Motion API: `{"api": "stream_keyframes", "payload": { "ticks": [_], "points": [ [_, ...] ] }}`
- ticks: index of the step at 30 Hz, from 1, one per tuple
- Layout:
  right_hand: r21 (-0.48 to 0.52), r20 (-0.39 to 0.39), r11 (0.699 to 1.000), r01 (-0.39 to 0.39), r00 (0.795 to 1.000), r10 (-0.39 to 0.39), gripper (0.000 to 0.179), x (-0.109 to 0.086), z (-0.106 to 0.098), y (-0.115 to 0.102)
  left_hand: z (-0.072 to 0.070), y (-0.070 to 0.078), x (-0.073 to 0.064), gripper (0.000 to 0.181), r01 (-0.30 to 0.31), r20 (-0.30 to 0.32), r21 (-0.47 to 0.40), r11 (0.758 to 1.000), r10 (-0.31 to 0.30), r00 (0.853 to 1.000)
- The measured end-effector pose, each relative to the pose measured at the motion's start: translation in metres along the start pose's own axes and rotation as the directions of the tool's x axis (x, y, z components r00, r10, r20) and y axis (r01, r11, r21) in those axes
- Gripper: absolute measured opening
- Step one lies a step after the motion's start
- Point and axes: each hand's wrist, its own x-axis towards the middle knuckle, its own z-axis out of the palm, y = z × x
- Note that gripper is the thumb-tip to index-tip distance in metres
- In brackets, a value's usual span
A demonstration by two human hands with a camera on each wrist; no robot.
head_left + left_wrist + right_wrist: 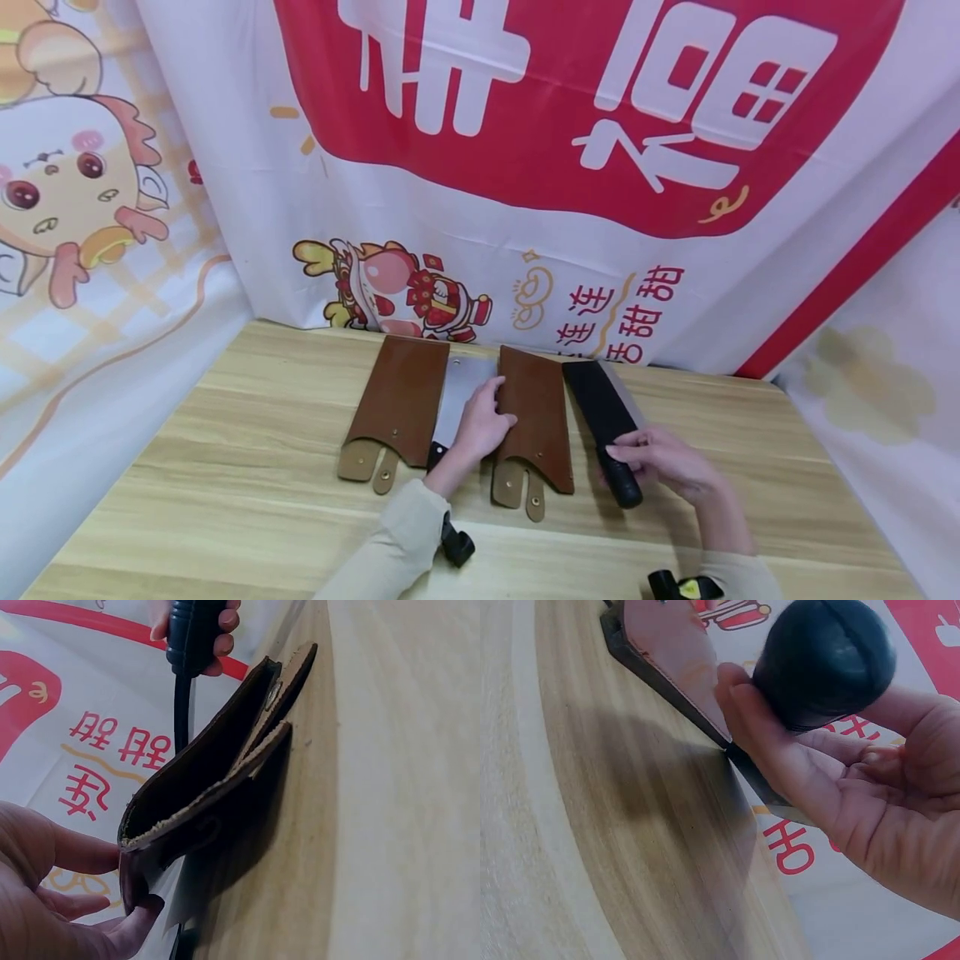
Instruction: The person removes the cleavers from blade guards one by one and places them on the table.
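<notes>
My left hand (486, 423) pinches the left edge of a brown leather knife sheath (534, 408), thumb and fingers on either side of it. In the left wrist view the mouth of this sheath (202, 769) gapes toward the camera, its snap strap hanging beside it. My right hand (671, 462) grips the black handle (621, 482) of a cleaver whose blade (596, 396) is dark with a bright edge. That blade lies outside the sheath, just right of it. A silver cleaver (457, 387) lies left of my left hand, its handle partly hidden by my wrist.
A second brown sheath (408, 396) with an unfastened strap lies on the left, against the silver cleaver. The wooden tabletop (247, 467) meets a printed cloth backdrop (465, 200) close behind the knives. More cloth hangs at both sides.
</notes>
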Motion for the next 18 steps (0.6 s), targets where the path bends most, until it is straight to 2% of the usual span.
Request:
{"api": "stream_keyframes", "payload": {
  "ticks": [5, 18],
  "points": [
    [-0.067, -0.011, 0.997, -0.031, 0.999, 0.030, 0.019, 0.003, 0.005, 0.000, 0.000, 0.000, -0.001, 0.063, -0.009, 0.005, 0.021, 1.000, 0.009, 1.000],
    [-0.200, 0.019, 0.979, -0.050, 0.998, 0.055, 0.025, 0.012, 0.021, 0.002, -0.001, -0.001, -0.002, 0.060, -0.045, 0.011, 0.092, 0.995, 0.044, 0.999]
  ]
}}
